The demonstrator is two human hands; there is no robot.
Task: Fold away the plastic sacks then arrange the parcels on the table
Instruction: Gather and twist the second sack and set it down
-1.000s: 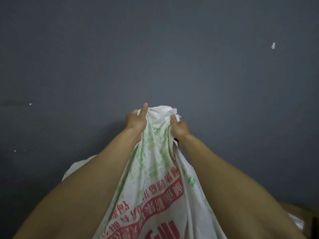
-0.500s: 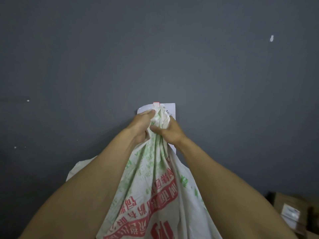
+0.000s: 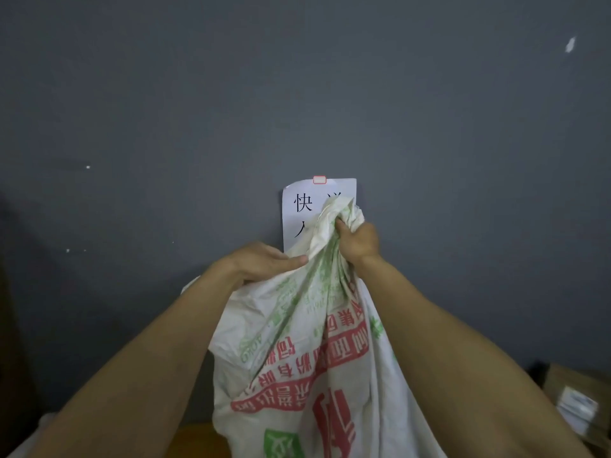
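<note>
1. Against the dark grey wall (image 3: 198, 94), a white woven plastic sack (image 3: 297, 358) printed in red and green hangs between two bare forearms.
2. The right grip (image 3: 358, 241) is a closed fist around the sack's gathered top, with a crumpled tuft of material sticking out above the knuckles.
3. The left grip (image 3: 264, 262) sits lower and to the left. Its thumb lies flat across a fold and the fingers curl out of sight behind the material, so it pinches that fold.
4. Below both grips the sack falls loose and wrinkled, running off the bottom edge of the view.
5. Behind the sack's top, a white paper notice (image 3: 299, 206) with black characters is stuck to the wall, with a small red-edged tab (image 3: 319, 180) at its upper edge. The sack covers its right and lower parts.
6. Low at the right edge, well apart from the sack, sits a blurred brown cardboard parcel (image 3: 562, 378) with a white label (image 3: 577, 404).
7. An orange-brown surface (image 3: 195, 441) shows at the bottom, left of the sack; whether it is a tabletop I cannot tell.
</note>
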